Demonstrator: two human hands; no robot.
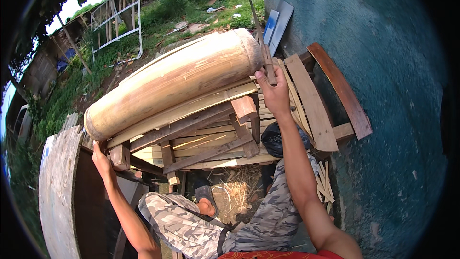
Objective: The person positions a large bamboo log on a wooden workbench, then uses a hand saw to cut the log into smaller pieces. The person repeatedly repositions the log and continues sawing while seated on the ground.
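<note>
A thick, pale bamboo section [177, 74] lies slantwise across a rough wooden bench [191, 117], its right end farther from me than its left. My left hand [102, 157] is closed at the lower left end, fingertips under its rim. At the right end, my right hand [275, 91] is closed around the wooden handle of a long, thin-bladed knife [255, 17]. The dark blade points up and away from me. The right thumb lies close to the bamboo's end; the fingers are partly hidden behind the handle.
Slatted boards [306, 100] and a black plastic bag [282, 140] lie right of the bench, beside a blue-green wall [397, 115]. A weathered panel [60, 187] stands at left. Bamboo strips [326, 182] lie by my knee. A white metal frame [140, 19] stands on the grass.
</note>
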